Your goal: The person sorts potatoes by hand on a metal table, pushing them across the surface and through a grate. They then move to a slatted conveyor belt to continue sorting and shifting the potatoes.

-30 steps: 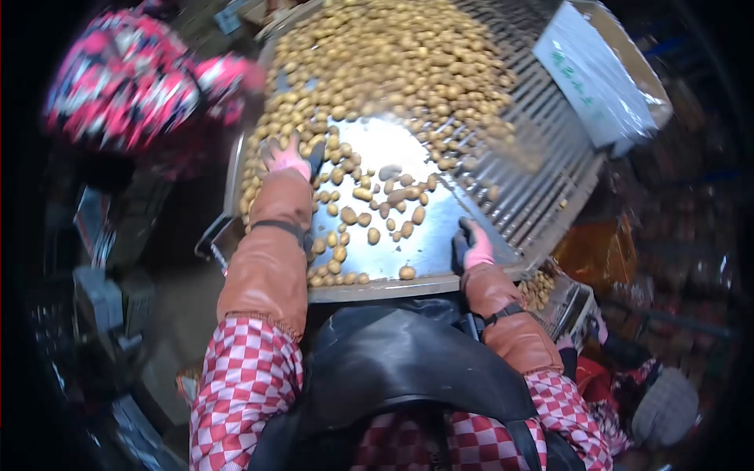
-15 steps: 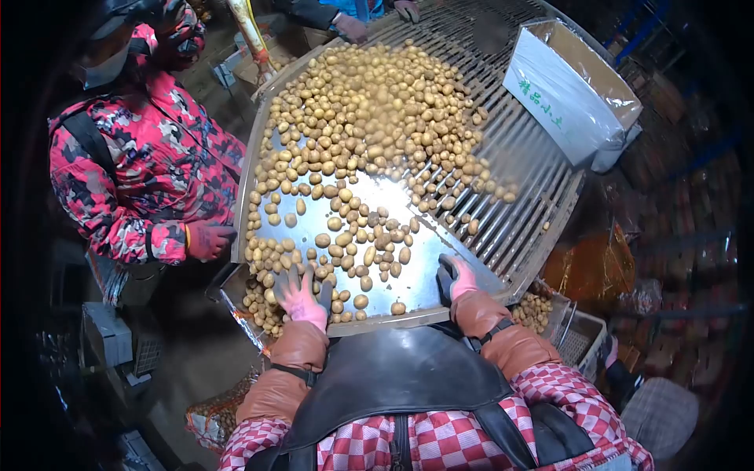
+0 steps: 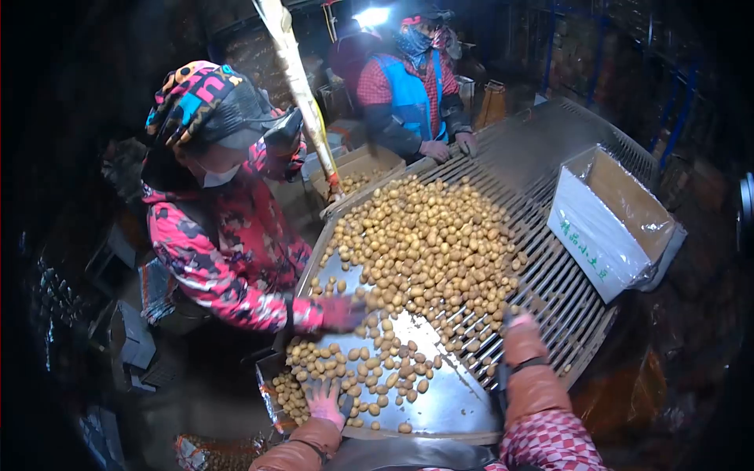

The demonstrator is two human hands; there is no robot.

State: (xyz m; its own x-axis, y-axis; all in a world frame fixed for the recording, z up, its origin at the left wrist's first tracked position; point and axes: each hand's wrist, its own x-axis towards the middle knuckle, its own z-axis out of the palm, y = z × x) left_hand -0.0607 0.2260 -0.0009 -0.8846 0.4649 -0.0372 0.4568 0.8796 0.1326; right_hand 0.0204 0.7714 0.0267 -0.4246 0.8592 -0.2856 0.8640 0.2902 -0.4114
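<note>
Small potatoes [image 3: 432,243] are heaped on the sorting table, thickest at its far middle. My left hand [image 3: 323,402], in a pink and dark glove, lies with fingers spread against the loose potatoes at the near left corner. Stretched forward over the metal slats [image 3: 542,259], my right hand [image 3: 521,323] reaches the right edge of the heap; motion smears its fingers. Between my arms, a bare stretch of the smooth metal sheet [image 3: 455,392] shows.
An open white carton [image 3: 601,235] stands on the slats at the right. A person in a pink patterned jacket [image 3: 228,243] works at the left side with a gloved hand [image 3: 343,312] over the potatoes. Another person in a blue vest [image 3: 412,90] stands at the far edge.
My view has tilted up. My right hand has moved forward from the near edge to the heap's right side. The left-side person's hand has come over the table.
</note>
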